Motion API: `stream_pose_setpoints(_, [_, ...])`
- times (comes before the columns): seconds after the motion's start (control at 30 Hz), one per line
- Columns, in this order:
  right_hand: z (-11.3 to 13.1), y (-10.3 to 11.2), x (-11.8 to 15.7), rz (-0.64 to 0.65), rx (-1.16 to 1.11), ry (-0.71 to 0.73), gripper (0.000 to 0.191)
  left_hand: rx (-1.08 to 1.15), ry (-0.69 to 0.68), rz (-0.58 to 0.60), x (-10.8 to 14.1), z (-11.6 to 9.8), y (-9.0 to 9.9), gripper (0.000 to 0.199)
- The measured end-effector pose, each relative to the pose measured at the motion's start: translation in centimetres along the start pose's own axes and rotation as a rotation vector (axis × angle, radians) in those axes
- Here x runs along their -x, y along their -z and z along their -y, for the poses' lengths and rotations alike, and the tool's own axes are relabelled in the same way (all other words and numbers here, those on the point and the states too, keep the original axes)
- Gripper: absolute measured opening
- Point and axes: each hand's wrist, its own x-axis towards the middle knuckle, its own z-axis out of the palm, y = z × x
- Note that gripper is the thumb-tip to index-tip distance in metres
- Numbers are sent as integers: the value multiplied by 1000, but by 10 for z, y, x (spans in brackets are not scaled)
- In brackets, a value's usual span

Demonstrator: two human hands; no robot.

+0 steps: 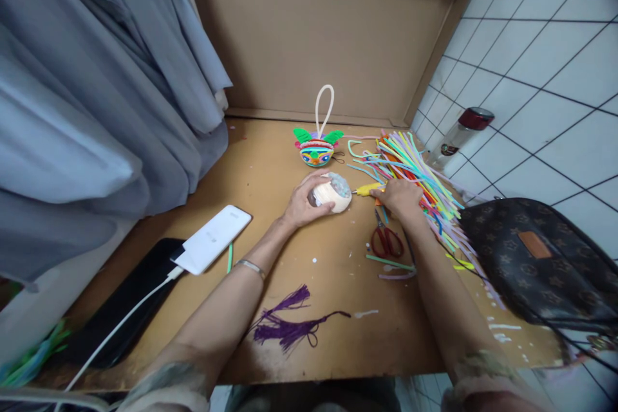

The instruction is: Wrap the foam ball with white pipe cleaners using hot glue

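My left hand (309, 198) is wrapped round a cream rounded piece (333, 196) whose right end looks pale grey-blue; I cannot tell what it is made of. In my right hand (400, 196) is a yellow hot glue gun (369, 189), its metal tip at the right side of the cream piece. Whether the tip touches is too small to tell. Behind both hands sits a colourful lion-head ornament (317, 153) with green ears and a white loop (324, 109). Scissors with red handles (386, 241) lie just below my right hand.
A pile of coloured pipe cleaners (420, 167) lies at the right, near a clear bottle (451, 145) and a brown patterned bag (541, 264). Purple tassels (290, 331) lie in front. At the left are a white phone (212, 239) on a cable and a grey curtain (145, 90).
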Motion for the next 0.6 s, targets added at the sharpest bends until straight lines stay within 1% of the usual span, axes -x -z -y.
stream_pose_setpoints(0.03, [1,3,2,-43,-33,32,45,28,26,5,0,0,0,56])
stream_pose_setpoints(0.07, [4,7,5,-98,-88,98,38,54,50,13,-1,0,1,56])
stream_pose_setpoints(0.1, [6,10,8,-166,-170,215,32,77,70,21,-1,0,1,57])
stream_pose_setpoints(0.13, [10,13,12,-233,-269,365,29,98,86,28,-2,0,1,58])
stream_pose_setpoints(0.2, [19,15,19,-340,-466,647,29,129,106,43,-2,-2,2,59])
stream_pose_setpoints(0.23, [24,15,22,-377,-538,746,29,138,112,50,-2,-3,2,59])
stream_pose_setpoints(0.27, [29,14,25,-403,-580,813,29,144,117,57,-2,-3,1,59])
stream_pose_setpoints(0.33, [37,10,30,-439,-595,870,30,152,124,67,-2,-5,0,59])
stream_pose_setpoints(0.4, [42,5,32,-447,-564,872,31,162,128,70,-2,-6,-1,59])
stream_pose_setpoints(0.6, [45,-3,33,-399,-492,865,31,184,119,63,-3,-7,-2,57])
